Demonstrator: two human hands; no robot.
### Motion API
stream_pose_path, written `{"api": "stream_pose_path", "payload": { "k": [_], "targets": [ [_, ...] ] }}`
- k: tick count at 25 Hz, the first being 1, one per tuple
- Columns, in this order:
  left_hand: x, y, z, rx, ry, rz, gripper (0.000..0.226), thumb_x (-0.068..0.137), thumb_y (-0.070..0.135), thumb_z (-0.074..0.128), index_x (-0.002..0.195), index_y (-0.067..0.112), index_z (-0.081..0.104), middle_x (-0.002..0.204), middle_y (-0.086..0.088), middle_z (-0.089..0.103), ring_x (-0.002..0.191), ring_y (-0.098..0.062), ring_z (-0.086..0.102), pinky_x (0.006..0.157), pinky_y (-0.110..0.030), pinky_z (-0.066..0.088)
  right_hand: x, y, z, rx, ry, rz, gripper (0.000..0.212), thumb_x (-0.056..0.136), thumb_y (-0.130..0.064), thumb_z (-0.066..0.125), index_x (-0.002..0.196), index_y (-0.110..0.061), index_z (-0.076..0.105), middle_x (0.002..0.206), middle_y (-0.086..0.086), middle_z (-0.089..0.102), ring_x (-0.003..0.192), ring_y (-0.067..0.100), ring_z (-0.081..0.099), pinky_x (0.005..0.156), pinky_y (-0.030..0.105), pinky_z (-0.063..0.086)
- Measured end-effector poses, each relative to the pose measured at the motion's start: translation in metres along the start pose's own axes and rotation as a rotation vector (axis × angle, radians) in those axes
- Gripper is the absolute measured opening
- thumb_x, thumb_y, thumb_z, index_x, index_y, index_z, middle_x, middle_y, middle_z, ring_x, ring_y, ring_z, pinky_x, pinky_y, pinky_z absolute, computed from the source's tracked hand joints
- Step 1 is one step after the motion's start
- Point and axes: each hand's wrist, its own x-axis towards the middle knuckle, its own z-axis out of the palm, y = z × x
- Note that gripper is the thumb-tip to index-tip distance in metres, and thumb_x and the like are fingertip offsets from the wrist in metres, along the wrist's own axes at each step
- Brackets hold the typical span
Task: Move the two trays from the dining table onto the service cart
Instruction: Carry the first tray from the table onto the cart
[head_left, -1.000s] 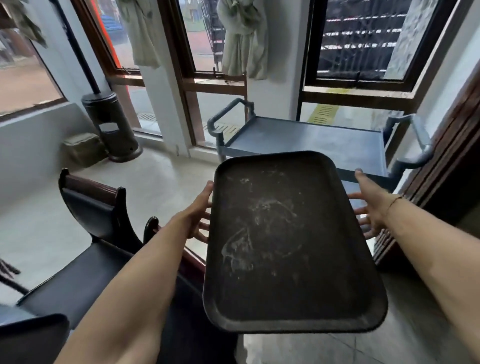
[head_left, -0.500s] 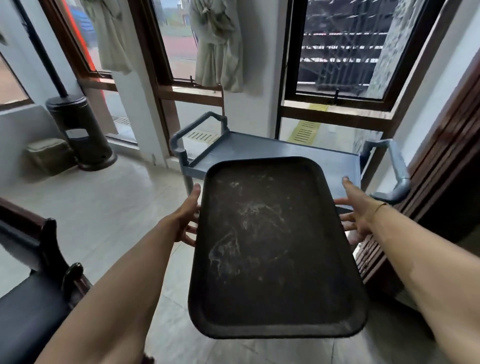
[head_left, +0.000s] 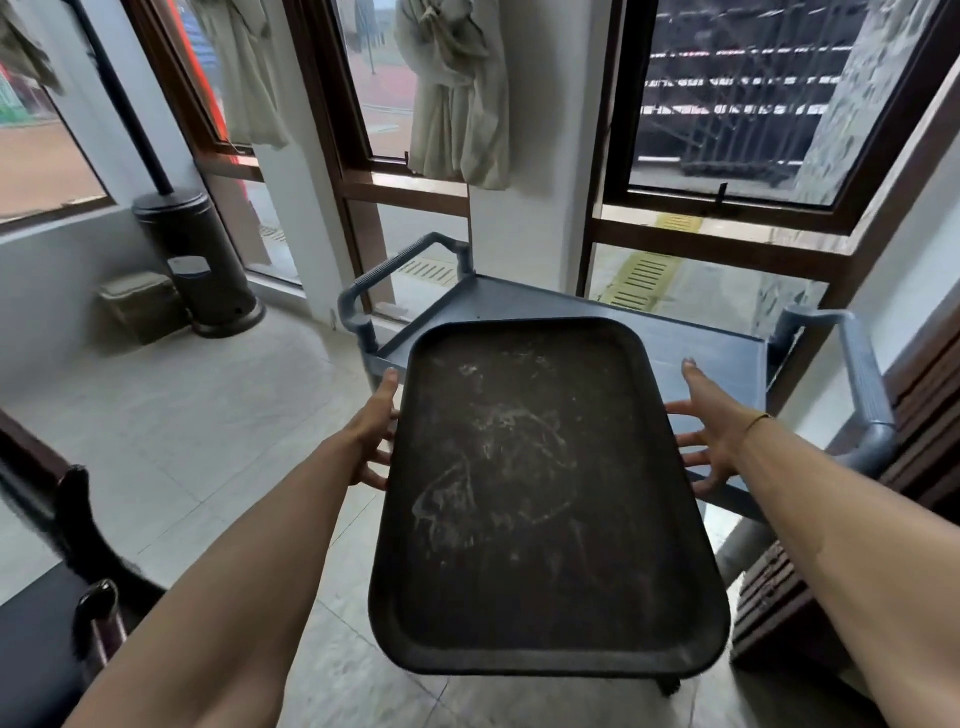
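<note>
Head view looks down on a dark tray (head_left: 540, 493) carried in the air between both hands, its far end over the near edge of the grey service cart (head_left: 701, 343) by the windows. Left hand (head_left: 371, 441) is clamped on the tray's left long edge, thumb up against the rim and fingers curled underneath; right hand (head_left: 709, 431) presses the right long edge with the thumb along the rim and fingers spread below. Both hold the farther half of the tray, so the near end hangs out unsupported.

Flat and straight with no sag, the tray looks stiff, and since two open-fingered hands manage it, it is probably light, likely plastic. Pale smears and scuffs cover its face, which suggests a hard, fairly smooth surface that could slip in the fingers; the raised rim is the sensible place to hold. Nothing rides on it, so tilting costs little. Cart's top shelf looks bare and wide enough to take it flat. A dark chair (head_left: 78, 545) stands at lower left, well clear.
</note>
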Motion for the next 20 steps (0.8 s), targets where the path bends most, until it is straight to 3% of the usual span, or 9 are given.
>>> {"api": "stream_pose_path", "payload": {
  "k": [8, 16, 20],
  "targets": [
    [0.086, 0.048, -0.031, -0.027, -0.008, 0.001, 0.098, 0.080, 0.087, 0.017, 0.144, 0.020, 0.046, 0.148, -0.016, 0.044, 0.128, -0.045, 0.045, 0.094, -0.060, 0.044, 0.069, -0.068, 0.035, -0.017, 0.007, -0.013, 0.083, 0.077, -0.088, 0.027, 0.122, -0.024, 0.057, 0.122, 0.016, 0.055, 0.110, 0.040, 0.053, 0.084, 0.056, 0.044],
    [0.197, 0.130, -0.087, -0.041, -0.044, -0.001, 0.092, 0.083, 0.084, 0.019, 0.136, 0.016, 0.050, 0.142, -0.015, 0.048, 0.124, -0.041, 0.048, 0.093, -0.057, 0.043, 0.139, -0.150, 0.098, 0.061, 0.066, -0.006, 0.079, 0.080, -0.085, 0.029, 0.124, -0.025, 0.058, 0.120, 0.015, 0.056, 0.106, 0.038, 0.054, 0.083, 0.055, 0.044],
    [0.248, 0.162, -0.100, -0.004, -0.042, 0.003, 0.095, 0.081, 0.086, 0.018, 0.133, 0.016, 0.054, 0.138, -0.013, 0.052, 0.125, -0.037, 0.049, 0.103, -0.055, 0.040, 0.167, -0.173, 0.118, 0.095, 0.101, 0.016, 0.076, 0.082, -0.083, 0.031, 0.119, -0.024, 0.060, 0.112, 0.016, 0.059, 0.100, 0.036, 0.057, 0.079, 0.051, 0.048]
  ]
}}
